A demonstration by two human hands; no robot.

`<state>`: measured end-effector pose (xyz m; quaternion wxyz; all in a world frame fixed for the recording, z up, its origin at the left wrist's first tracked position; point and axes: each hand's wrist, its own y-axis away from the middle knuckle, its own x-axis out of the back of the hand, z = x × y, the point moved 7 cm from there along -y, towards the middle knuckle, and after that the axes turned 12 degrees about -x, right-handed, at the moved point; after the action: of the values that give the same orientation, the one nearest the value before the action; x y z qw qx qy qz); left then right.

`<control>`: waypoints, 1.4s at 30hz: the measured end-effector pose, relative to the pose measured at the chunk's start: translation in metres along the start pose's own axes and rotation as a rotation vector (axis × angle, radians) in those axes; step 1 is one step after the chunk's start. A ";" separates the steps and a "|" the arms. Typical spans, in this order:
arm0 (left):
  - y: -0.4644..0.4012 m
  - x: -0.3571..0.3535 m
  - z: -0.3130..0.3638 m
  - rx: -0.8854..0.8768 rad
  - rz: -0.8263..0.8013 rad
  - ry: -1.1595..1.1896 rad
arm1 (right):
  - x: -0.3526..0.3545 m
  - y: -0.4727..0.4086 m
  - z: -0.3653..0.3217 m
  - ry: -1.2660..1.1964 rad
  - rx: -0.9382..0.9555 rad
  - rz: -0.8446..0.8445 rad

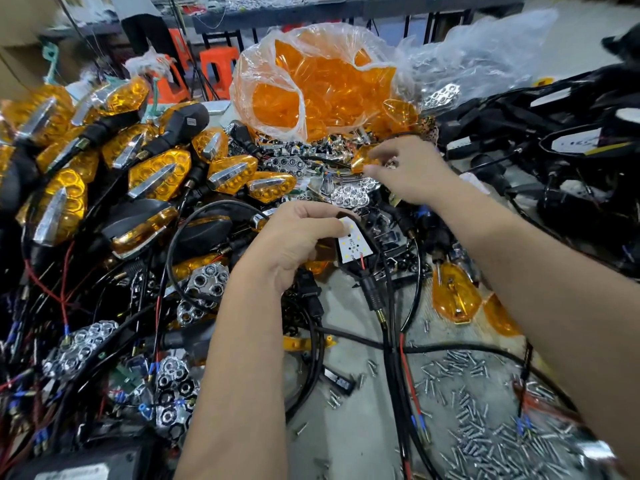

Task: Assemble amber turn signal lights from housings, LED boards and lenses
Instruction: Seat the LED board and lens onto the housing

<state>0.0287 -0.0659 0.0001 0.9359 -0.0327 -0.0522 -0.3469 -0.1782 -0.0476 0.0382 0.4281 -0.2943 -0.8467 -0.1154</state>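
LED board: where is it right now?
Head view, centre: the white LED board sits in a black housing, pinched at its upper end by the left hand, just below the right hand holding an amber lens.

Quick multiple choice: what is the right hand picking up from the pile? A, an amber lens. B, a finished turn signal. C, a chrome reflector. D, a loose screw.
A: the right hand pinches an amber lens by its edge just in front of the plastic bag of lenses, while the left hand holds the housing with the white LED board.
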 end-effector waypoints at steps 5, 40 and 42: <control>-0.001 -0.004 0.000 -0.040 -0.067 -0.037 | -0.031 0.010 -0.018 0.390 0.075 -0.041; -0.003 -0.003 -0.004 -0.022 -0.080 0.124 | 0.003 0.105 -0.044 -0.412 0.375 -0.563; -0.004 -0.001 -0.005 -0.006 -0.055 0.158 | 0.004 0.105 -0.043 -0.437 0.371 -0.563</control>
<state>0.0255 -0.0684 -0.0052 0.9271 -0.0067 0.0219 -0.3742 -0.0888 0.0187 0.0619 0.2354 0.0136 -0.9718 -0.0081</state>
